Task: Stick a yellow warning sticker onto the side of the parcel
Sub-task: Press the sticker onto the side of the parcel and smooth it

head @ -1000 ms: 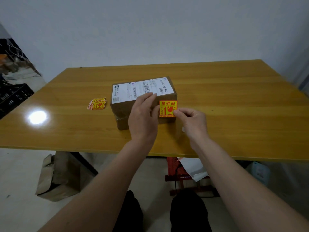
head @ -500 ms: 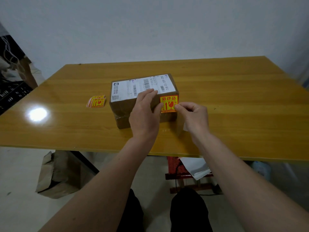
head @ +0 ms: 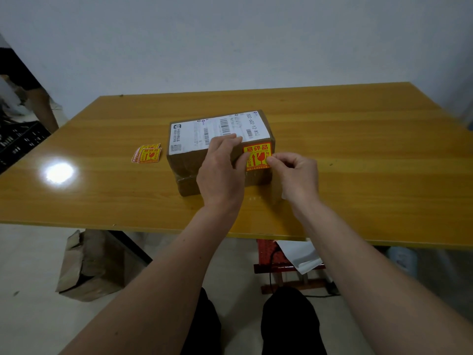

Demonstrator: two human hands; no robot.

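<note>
A brown cardboard parcel [head: 186,170] with a white shipping label on top lies mid-table. A yellow and red warning sticker [head: 257,156] sits flat against the parcel's near side, toward its right end. My left hand [head: 221,172] rests over the parcel's front edge, its fingers on the label and its thumb at the sticker's left edge. My right hand [head: 294,175] has its fingers curled, with thumb and forefinger pinched at the sticker's right edge. A bit of white paper peeks out under the right palm.
A small stack of spare yellow stickers [head: 147,155] lies on the wooden table [head: 358,162] left of the parcel. Under the table stand a torn cardboard box [head: 89,265] and a red stool [head: 271,254] with white paper on it.
The sticker moved up and onto the parcel's side, from hanging off the right corner to lying flat on it. Both hands followed it closer to the box.
</note>
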